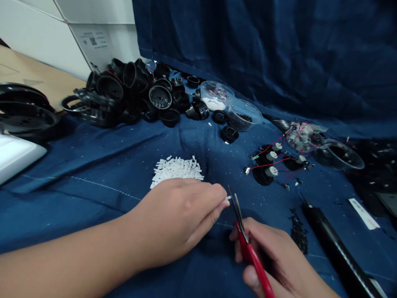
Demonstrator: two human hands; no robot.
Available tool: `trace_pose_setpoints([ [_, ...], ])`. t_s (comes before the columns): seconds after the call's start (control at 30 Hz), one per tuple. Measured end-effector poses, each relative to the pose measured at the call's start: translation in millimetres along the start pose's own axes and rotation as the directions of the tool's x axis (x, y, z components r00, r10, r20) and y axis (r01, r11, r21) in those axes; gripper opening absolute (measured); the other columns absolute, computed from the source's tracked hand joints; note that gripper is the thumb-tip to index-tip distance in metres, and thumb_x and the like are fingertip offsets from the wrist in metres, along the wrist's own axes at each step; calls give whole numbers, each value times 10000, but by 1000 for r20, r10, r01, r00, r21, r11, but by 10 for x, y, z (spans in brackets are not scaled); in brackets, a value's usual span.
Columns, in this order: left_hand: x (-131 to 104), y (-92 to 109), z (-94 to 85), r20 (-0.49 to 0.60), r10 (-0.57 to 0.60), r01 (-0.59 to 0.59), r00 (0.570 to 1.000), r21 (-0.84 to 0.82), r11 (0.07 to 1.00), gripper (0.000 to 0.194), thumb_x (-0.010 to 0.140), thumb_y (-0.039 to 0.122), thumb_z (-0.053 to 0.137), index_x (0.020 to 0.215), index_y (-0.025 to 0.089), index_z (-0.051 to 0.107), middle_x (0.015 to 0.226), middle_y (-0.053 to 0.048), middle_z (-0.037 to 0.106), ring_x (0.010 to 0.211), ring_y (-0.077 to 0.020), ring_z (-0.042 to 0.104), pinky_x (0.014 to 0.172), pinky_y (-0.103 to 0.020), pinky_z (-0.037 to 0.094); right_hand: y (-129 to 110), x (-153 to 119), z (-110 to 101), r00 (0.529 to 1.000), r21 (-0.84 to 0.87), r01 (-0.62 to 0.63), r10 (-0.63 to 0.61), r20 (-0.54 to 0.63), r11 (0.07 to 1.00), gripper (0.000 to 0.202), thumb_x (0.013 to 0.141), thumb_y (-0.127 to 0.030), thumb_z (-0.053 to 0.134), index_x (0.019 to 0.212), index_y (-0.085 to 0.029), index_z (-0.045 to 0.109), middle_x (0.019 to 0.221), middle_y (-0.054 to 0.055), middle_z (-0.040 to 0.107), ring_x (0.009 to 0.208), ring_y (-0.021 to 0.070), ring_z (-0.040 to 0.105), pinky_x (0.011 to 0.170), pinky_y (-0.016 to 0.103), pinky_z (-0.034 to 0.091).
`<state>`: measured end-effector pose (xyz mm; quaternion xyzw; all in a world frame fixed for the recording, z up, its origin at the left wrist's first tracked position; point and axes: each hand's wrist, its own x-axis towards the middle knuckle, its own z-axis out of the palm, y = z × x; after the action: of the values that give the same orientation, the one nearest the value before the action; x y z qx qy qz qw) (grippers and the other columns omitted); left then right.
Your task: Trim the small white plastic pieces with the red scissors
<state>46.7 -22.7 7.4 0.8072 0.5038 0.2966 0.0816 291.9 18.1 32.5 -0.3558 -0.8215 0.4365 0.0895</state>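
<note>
My left hand [182, 215] pinches a small white piece [228, 198] between thumb and forefinger, its tip sticking out to the right. In my right hand [269, 244] is a pair of scissors [246, 244] with red handles. Their blades point up and stand slightly apart, right beside the white piece; whether they touch it I cannot tell. A pile of small white pieces [176, 169] lies on the blue cloth just beyond my left hand, which hides its near edge.
Black round plastic housings [133, 82] are heaped at the back left. Clear tubs [245, 114] with small parts stand at the back. To the right lie small wired motors [271, 156], a black electric screwdriver [335, 244], black screws or scraps [298, 231] and a white strip [363, 213].
</note>
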Motion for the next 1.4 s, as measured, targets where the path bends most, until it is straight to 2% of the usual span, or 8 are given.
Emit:
trace_pose_setpoints([
  [0.23, 16, 1, 8, 19, 13, -12, 1000, -7, 1000, 305, 1129, 287, 365, 981, 202, 617, 793, 16, 662, 691, -193, 631, 667, -353, 495, 27, 21, 6, 999, -40, 24, -25, -28, 999, 598, 986, -804, 504, 823, -240, 617, 794, 53, 734, 616, 194, 662, 511, 280, 511],
  [0.5, 8, 12, 1, 30, 19, -19, 999, -29, 999, 288, 1124, 289, 379, 977, 206, 613, 799, 11, 664, 691, -195, 633, 672, -347, 496, 41, -22, 40, 999, -21, 34, -35, -33, 999, 551, 1004, -761, 518, 818, -246, 577, 711, 21, 672, 567, 176, 598, 494, 275, 455],
  [0.63, 14, 2, 9, 21, 19, -18, 1000, -25, 1000, 271, 1120, 290, 395, 973, 212, 609, 804, 9, 667, 702, -190, 630, 679, -333, 484, 114, -27, 36, 999, -9, 25, -24, 26, 1000, 460, 1010, -679, 582, 889, -237, 607, 762, 16, 680, 638, 181, 619, 550, 274, 463],
  [0.8, 23, -1, 11, 23, 27, -26, 999, -39, 999, 242, 1102, 281, 432, 921, 220, 581, 782, 18, 638, 678, -176, 590, 670, -326, 456, 135, -23, 18, 995, 11, -33, 32, 96, 999, 351, 1017, -547, 620, 882, -225, 585, 783, 5, 659, 677, 168, 602, 604, 264, 457],
  [1.13, 7, 2, 24, -8, 21, -22, 1000, -84, 996, 195, 1043, 250, 490, 858, 220, 541, 728, 40, 575, 630, -160, 529, 614, -320, 412, 61, 6, 16, 992, -24, -76, 78, 95, 997, 383, 965, -517, 705, 792, -231, 516, 717, -33, 548, 635, 154, 484, 590, 268, 391],
  [1.4, -11, -27, 49, -8, 50, -50, 999, -39, 998, 225, 1077, 266, 410, 903, 215, 544, 761, 22, 604, 640, -183, 549, 627, -348, 443, 65, -8, -2, 988, 8, -108, 107, 113, 994, 391, 957, -480, 726, 776, -232, 484, 721, -34, 535, 645, 152, 477, 589, 270, 373],
])
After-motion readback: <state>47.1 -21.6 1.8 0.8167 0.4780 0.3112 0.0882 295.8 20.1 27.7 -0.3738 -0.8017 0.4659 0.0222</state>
